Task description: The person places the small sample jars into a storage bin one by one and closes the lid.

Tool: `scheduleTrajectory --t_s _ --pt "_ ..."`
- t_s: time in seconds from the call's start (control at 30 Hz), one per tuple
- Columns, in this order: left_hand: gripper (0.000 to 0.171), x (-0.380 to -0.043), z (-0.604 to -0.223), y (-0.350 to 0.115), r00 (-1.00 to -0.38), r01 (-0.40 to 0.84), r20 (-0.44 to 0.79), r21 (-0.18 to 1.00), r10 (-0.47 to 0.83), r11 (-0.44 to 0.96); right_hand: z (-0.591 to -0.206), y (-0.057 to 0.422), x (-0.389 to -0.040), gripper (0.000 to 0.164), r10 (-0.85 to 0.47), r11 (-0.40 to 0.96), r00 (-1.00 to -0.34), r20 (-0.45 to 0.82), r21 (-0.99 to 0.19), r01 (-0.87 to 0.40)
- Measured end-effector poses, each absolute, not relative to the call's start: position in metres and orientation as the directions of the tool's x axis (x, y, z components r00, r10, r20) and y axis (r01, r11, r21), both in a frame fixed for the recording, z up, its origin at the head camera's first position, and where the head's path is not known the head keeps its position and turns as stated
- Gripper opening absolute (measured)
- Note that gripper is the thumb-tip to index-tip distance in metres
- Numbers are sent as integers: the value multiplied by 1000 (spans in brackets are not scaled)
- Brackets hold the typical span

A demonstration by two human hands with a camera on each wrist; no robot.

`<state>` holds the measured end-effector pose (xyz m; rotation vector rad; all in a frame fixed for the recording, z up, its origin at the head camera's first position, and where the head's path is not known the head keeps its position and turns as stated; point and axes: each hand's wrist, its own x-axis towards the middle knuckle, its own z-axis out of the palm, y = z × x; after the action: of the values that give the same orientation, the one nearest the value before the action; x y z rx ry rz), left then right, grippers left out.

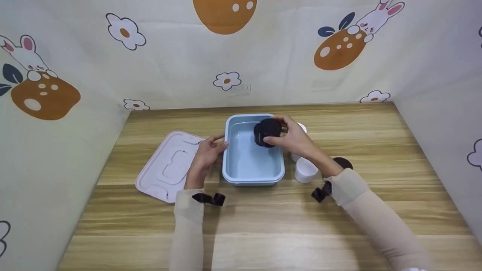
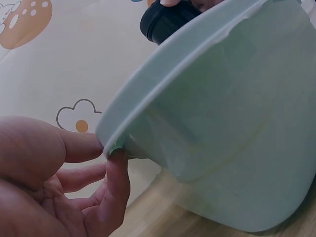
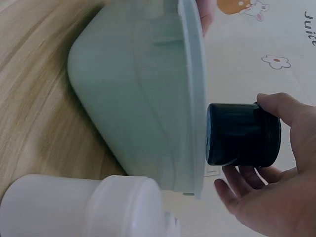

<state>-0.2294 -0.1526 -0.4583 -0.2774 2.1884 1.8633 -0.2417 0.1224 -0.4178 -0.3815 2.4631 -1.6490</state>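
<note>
A light blue plastic bin [image 1: 253, 167] stands on the table. My left hand [image 1: 208, 152] pinches its left rim between thumb and fingers, as the left wrist view shows on the bin's rim [image 2: 143, 91]. In my right hand [image 1: 295, 139] is a black lidded jar [image 1: 270, 130], gripped round its lid end and held above the bin's far right part. The right wrist view has the jar [image 3: 239, 134] just above the rim, fingers on one side and thumb on the other.
To the bin's right stand white jars [image 1: 306, 171], one partly behind my right hand. Another black round-topped jar [image 1: 342, 163] is partly covered by my right forearm. A pale lid [image 1: 158, 177] lies left of the bin, under my left hand. A patterned cloth backdrop [image 1: 180, 67] borders the table.
</note>
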Motion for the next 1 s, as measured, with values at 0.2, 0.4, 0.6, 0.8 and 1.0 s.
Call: scheduleTrajectory --t_s 0.2,0.4,0.6,0.8,1.0 --pt "47 -229 -458 -152 -955 -287 -295 946 34 150 -426 119 -245 73 -323 397 -942 86 -892 -217" --pt "47 -230 -458 -152 -950 -304 -311 943 34 136 -430 118 -246 74 -338 491 -934 117 -825 -281" --pt "47 -230 -459 -152 -952 -298 -304 945 27 134 -431 116 -245 72 -338 533 -932 129 -790 -303" --pt "46 -229 -460 -153 -954 -292 -298 946 28 140 -436 117 -243 71 -361 544 -922 142 -771 -331" --pt "46 -230 -461 -152 -950 -307 -313 943 21 130 -441 117 -243 72 -396 575 -903 165 -723 -384"
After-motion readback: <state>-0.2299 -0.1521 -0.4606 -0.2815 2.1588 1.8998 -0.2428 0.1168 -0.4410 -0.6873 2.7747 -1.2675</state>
